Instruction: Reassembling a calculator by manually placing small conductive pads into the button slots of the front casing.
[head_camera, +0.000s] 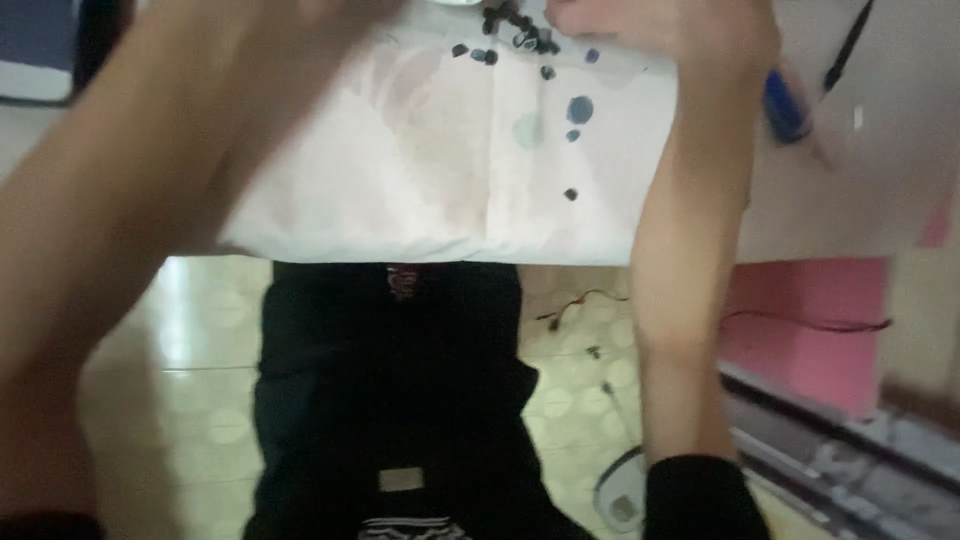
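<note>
A white sheet (430, 190) covers the table top in front of me. A heap of small dark pieces (515, 28) lies at its far edge, with a few strays, such as a round blue piece (579, 108) and a dark bit (570, 194), further down. My right hand (665, 28) rests at the top edge right beside the heap, fingers curled and partly cut off. My left arm sweeps in blurred from the lower left; my left hand (335, 10) is mostly out of frame near the sheet's far left side. What either hand holds is hidden.
A blue-handled tool (785, 105) and a thin black cable (848, 45) lie on the table to the right. Below the table edge are my dark trousers (390, 400), a tiled floor with loose wires (580, 300), a pink board (810, 320) and a white round object (620, 495).
</note>
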